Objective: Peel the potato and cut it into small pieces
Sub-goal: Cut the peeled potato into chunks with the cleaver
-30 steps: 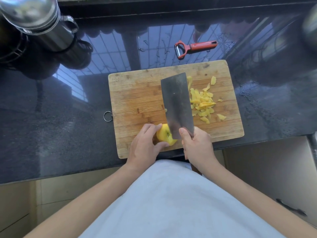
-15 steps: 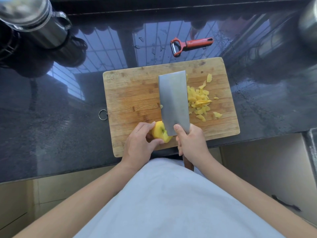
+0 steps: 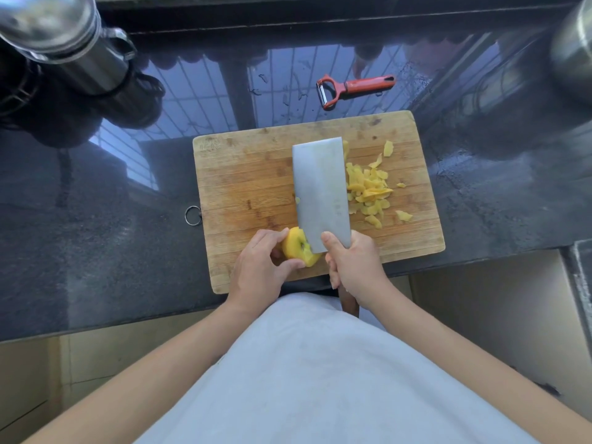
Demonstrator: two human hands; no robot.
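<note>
Gripping the cleaver [image 3: 320, 193] handle, the right hand [image 3: 355, 267] lays its forefinger on the blade. The left hand [image 3: 259, 267] pinches the potato [image 3: 296, 246] at the cutting board [image 3: 250, 174] near edge. Potato pieces [image 3: 370, 190] lie right of the blade; a peeler [image 3: 352, 88] lies beyond.

Both bare forearms reach forward toward the cutting board [image 3: 256, 174]. The left hand [image 3: 256, 270] curls over the board's near edge, fingers and thumb pinching. The right hand [image 3: 354, 262], just beside it, wraps in a closed grip, thumb extended forward.
</note>
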